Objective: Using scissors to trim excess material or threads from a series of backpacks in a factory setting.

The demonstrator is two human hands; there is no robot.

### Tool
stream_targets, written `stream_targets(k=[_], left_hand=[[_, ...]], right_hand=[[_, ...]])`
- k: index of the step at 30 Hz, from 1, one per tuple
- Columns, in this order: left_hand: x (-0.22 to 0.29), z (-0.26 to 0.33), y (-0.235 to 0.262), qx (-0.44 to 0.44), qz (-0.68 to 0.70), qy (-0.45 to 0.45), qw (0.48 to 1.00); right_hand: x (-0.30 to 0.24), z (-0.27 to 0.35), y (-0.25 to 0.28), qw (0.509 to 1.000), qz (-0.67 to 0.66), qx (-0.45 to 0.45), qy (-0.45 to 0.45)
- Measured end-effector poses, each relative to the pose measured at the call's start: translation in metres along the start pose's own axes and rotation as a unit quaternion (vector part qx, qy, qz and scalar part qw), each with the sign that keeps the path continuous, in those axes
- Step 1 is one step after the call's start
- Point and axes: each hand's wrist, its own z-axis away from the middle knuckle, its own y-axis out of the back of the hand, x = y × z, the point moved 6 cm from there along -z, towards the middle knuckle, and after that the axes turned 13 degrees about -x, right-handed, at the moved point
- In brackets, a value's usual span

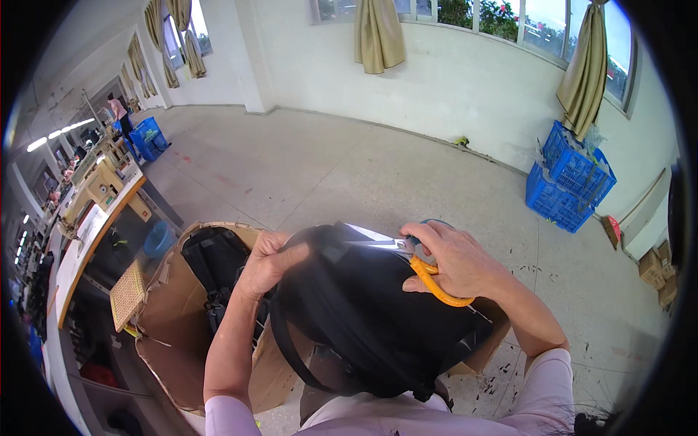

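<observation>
Across my lap lies a black bag (363, 305) with long straps, probably a backpack. My left hand (273, 265) pinches its upper left edge between thumb and fingers. In my right hand (462, 258) is a pair of scissors (402, 247) with an orange handle loop; a bit of teal shows beside the fingers. The blades are spread apart and point left over the top of the bag, close to my left hand. I cannot make out whether anything lies between them.
An open cardboard box (174, 338) with black bags (218, 258) in it stands at my left, beside a long worktable (87, 247). Stacked blue crates (567, 182) sit by the right wall. Dark scraps litter the floor at right. A person (118, 112) stands far left.
</observation>
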Motion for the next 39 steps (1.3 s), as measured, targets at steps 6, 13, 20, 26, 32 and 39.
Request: stream_targets(k=[6, 13, 20, 26, 32, 39], left_hand=[[0.007, -0.001, -0.01, -0.009, 0.01, 0.013, 1.0], [-0.001, -0.001, -0.009, -0.016, 0.013, 0.014, 1.0], [0.003, -0.004, -0.013, -0.015, 0.027, 0.002, 1.0], [0.003, -0.007, -0.019, -0.026, 0.034, 0.003, 0.999], [-0.005, -0.008, -0.017, -0.04, 0.01, 0.029, 0.999], [-0.002, -0.012, -0.025, -0.05, 0.025, 0.01, 0.998]], right_hand=[[-0.005, -0.006, 0.008, 0.998, -0.021, -0.058, -0.031], [-0.011, -0.002, 0.007, 0.998, 0.065, 0.01, 0.013], [-0.001, -0.005, -0.002, 0.997, 0.074, 0.012, 0.027], [-0.003, -0.006, 0.003, 0.993, 0.079, 0.059, 0.06], [-0.001, -0.007, 0.005, 0.996, 0.083, 0.011, 0.028], [-0.003, -0.007, 0.01, 0.989, 0.115, 0.07, 0.067]])
